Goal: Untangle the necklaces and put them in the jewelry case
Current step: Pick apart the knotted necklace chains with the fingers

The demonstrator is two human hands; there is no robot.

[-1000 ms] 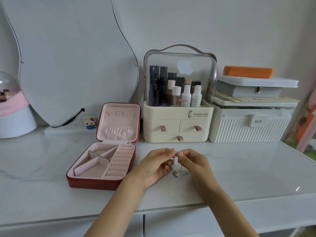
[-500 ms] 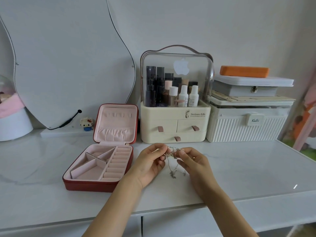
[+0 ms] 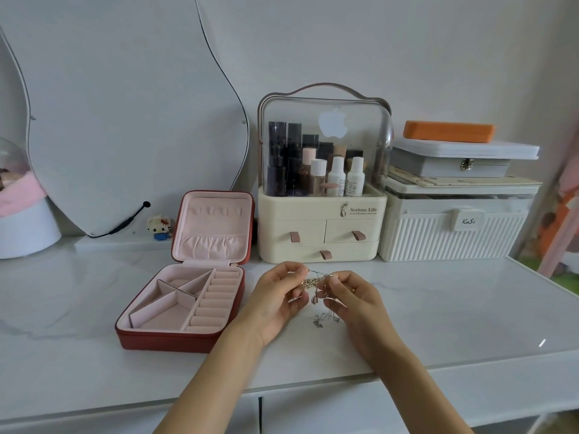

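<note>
Necklaces, several thin chains knotted into one small clump, hang between two hands just above a white marble-look tabletop. The left hand pinches the left side of the clump, thumb and fingertips curled in on the chain. The right hand pinches the right side in the same way, fingers bent round the metal. The hands sit close together, almost touching at the fingertips, palms turned toward each other. A short stretch of chain runs taut across the top between them, and loose ends with small pendants dangle below, close to the tabletop; whether they touch it I cannot tell. Both bare forearms reach in from the near edge.

Just left of the hands lies the jewelry case, dark red outside and pale pink inside, with its lid standing upright at the far side. Its tray shows angled compartments on the left and a row of ring rolls on the right.

Farther back, against the wall, stands a cream cosmetics organizer with a clear domed cover, bottles inside and three small drawers. To its right is a white ribbed storage box with flat boxes stacked on it, an orange case topmost. Far left, a wavy-edged mirror leans on the wall, with a small toy figure at its foot.
</note>
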